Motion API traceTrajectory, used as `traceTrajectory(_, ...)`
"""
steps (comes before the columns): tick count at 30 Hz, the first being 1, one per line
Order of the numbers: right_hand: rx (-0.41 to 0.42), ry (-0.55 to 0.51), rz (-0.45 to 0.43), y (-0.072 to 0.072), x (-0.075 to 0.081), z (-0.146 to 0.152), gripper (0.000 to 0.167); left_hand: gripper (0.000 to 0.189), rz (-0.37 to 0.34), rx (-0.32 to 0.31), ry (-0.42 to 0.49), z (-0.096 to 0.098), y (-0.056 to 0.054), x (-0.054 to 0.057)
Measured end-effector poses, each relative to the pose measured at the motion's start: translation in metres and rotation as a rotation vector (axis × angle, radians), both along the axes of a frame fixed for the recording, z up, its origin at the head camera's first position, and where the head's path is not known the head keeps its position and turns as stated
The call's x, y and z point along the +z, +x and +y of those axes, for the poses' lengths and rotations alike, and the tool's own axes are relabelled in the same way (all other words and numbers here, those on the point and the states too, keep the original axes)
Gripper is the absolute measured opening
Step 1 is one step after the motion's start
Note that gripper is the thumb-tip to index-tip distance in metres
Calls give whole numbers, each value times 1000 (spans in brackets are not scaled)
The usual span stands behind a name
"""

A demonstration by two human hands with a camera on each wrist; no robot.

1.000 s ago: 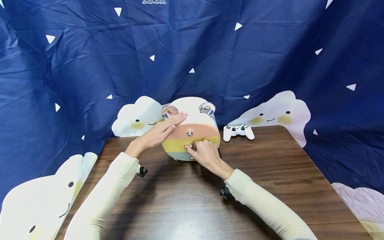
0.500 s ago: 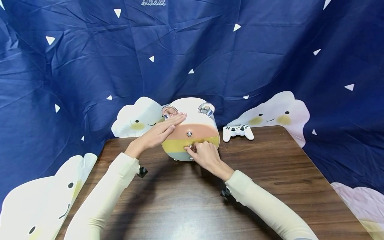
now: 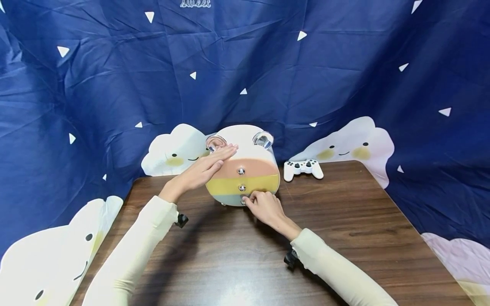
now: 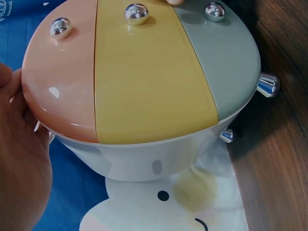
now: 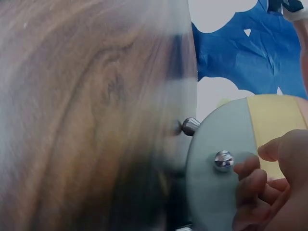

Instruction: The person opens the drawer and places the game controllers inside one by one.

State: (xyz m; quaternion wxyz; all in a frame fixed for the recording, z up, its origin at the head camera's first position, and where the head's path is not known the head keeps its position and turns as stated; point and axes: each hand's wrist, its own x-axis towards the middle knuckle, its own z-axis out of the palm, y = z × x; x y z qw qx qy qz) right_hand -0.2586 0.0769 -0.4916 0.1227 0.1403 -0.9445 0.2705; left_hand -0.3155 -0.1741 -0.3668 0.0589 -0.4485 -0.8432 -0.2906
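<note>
A small drawer cabinet [image 3: 242, 138] with a white body and round silver ears stands at the back of the table. Its front has an orange drawer [image 3: 258, 167], a yellow drawer [image 3: 222, 186] and a grey-green bottom drawer [image 4: 219, 62], each flush and with a silver ball knob. My left hand [image 3: 200, 169] rests with straight fingers against the cabinet's upper left. Beside the bottom drawer's knob [image 5: 224, 160] is my right hand [image 3: 267, 208], its fingers loosely bent. The right wrist view shows the fingertips close to that knob but not around it.
A white game controller [image 3: 303, 169] lies at the table's back edge, right of the cabinet. Behind the wooden table [image 3: 344, 229] hangs a blue curtain [image 3: 245, 63] with clouds and white triangles. Short silver feet [image 4: 268, 85] hold the cabinet up.
My right hand has left the yellow drawer's knob and moved down to the bottom drawer's knob. The left hand has stayed in place, and the drawers look unchanged.
</note>
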Motion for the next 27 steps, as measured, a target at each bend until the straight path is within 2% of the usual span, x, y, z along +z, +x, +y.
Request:
traceTrajectory(7, 18, -161, -248, 1, -16, -1, 44, 50, 4, 1, 1, 1, 1, 0)
traceTrajectory(11, 27, -215, -346, -1, -24, -2, 50, 49, 1, 14, -8, 2, 1, -1)
traceTrajectory(19, 92, -368, -427, -5, -30, -6, 53, 50, -1, 19, -13, 2, 1, -1)
traceTrajectory(27, 31, -531, -517, -6, -34, -14, 55, 50, 3, 15, -6, 2, 1, 0)
